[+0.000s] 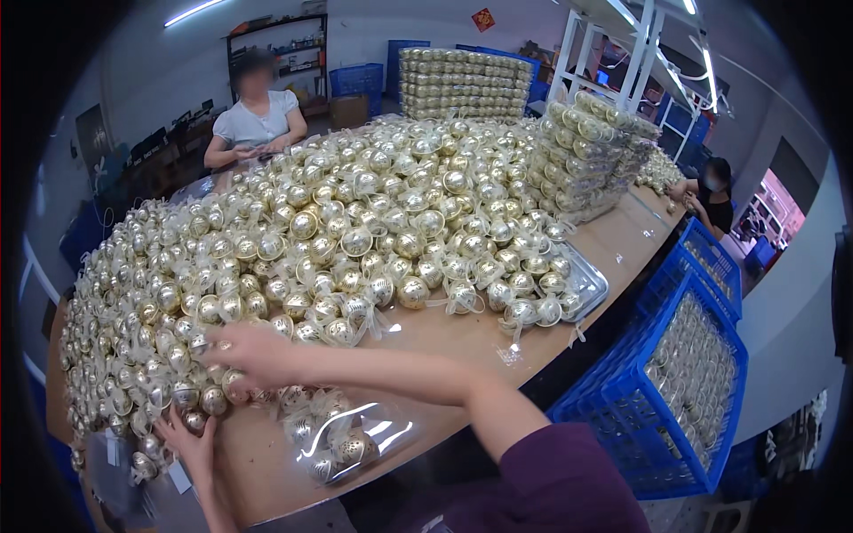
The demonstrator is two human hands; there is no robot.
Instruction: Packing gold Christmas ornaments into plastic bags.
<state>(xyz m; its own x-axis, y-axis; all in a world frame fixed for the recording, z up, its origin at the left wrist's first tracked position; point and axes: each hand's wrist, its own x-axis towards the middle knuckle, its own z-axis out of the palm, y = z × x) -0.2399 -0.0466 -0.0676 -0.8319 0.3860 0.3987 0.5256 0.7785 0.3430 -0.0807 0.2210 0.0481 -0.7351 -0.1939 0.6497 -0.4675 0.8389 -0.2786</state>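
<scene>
Head view: gathering round, gold, ribbon-tied metallic balls point(412, 291), heaped on the flat brown table point(271, 466), seems underway; left hand point(188, 443) spread, right hand point(256, 355) blurred, grip unclear; next needs sure grasp.

A dark shelving rack point(323, 44) and, farther right, a red ornament point(482, 19) on the pale wall point(404, 21)

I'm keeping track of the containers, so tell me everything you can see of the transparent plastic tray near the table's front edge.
The transparent tray looks like thin, glossy plastic, streaked with glare. It lies on the brown tabletop by the near edge. Several gold balls with pale ribbons sit in it, mostly toward its left. The left hand and right hand are apart from it. I cannot tell whether it is lidded.
</scene>
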